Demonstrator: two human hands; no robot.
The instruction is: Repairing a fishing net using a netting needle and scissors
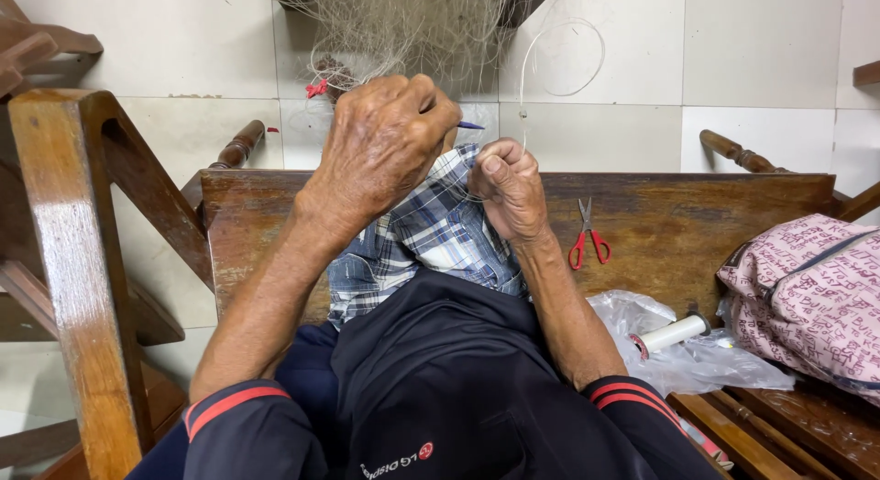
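Observation:
A pale fine-meshed fishing net [412, 22] hangs down from the top of the view. My left hand [385, 141] is closed around a thin blue netting needle [471, 125] just below the net. My right hand [509, 187] is beside it, fingers pinched on a thin clear line [524, 95] that loops upward. Both hands are raised over my lap, above a blue and white checked cloth [431, 237] and dark trousers.
A wooden bench [678, 214] runs across in front of me. On it lie red-handled scissors [587, 237], a white spool [674, 333] on a clear plastic bag [715, 361], and a pink patterned bag [816, 278]. A wooden chair frame [73, 260] stands at left. The floor is pale tile.

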